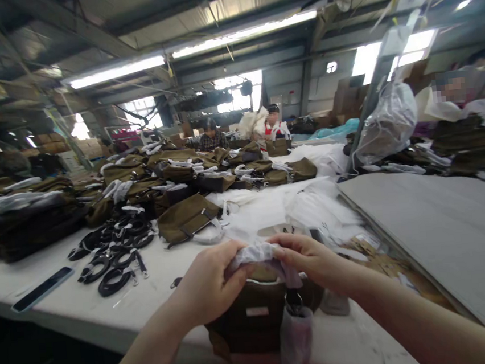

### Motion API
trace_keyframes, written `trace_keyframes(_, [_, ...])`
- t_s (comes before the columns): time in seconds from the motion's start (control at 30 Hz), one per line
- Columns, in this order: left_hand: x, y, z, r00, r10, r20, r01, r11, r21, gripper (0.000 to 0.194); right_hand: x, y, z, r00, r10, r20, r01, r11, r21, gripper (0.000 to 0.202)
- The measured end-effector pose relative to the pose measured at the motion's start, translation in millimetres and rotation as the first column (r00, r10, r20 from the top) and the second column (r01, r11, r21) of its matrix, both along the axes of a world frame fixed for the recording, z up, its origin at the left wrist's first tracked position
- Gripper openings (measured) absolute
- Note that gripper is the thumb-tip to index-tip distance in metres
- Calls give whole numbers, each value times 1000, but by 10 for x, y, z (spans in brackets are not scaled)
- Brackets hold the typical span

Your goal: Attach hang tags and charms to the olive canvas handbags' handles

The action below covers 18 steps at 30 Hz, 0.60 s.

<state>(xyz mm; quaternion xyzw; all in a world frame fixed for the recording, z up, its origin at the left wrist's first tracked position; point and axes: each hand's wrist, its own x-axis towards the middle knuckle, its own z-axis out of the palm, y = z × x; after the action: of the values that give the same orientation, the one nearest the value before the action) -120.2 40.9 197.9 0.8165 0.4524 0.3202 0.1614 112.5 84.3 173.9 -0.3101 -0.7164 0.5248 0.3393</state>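
A dark olive bag (256, 324) stands upright at the table's near edge, a small pale label on its front. Its handle (255, 253), wrapped in whitish plastic film, spans between my two hands. My left hand (211, 282) is closed round the left end of the handle, thumb below. On the right end, my right hand (303, 253) pinches the wrapping between thumb and fingers. A plastic-wrapped tag (296, 334) hangs from a metal ring at the bag's right front. Another olive bag (188, 218) lies just beyond my left hand.
Coiled black straps (122, 248) and a phone (42, 289) lie to the left. Stacks of olive bags (27, 217) line the table's far side. White plastic sheets (313, 204) lie ahead, beside a large grey board (444, 225) and a slanted post (372, 101). Several people sit beyond.
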Motion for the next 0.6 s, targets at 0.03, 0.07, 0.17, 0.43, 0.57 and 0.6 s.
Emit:
trace_keyframes(0.03, [-8,19,-17,993,-104,48,112,966,-231,25,41,-9,18,999,19,25,-19,1000,1,40])
trace_keyframes(0.07, [-17,42,-48,978,-161,136,204,885,-419,32,94,-19,37,998,36,48,-36,999,-4,38])
trace_keyframes(0.17, [-33,110,-169,918,-81,389,304,774,-556,45,317,-45,105,994,-37,105,33,999,34,33])
trace_keyframes(0.43, [79,109,-227,923,132,361,-130,991,-29,37,1342,120,198,694,-720,-16,686,656,315,41])
trace_keyframes(0.57, [200,66,-320,885,251,391,-329,933,146,34,1733,198,35,597,-798,83,719,578,386,41])
trace_keyframes(0.6, [227,67,-351,886,258,384,-332,933,140,34,1799,213,-29,582,-804,125,711,577,403,40])
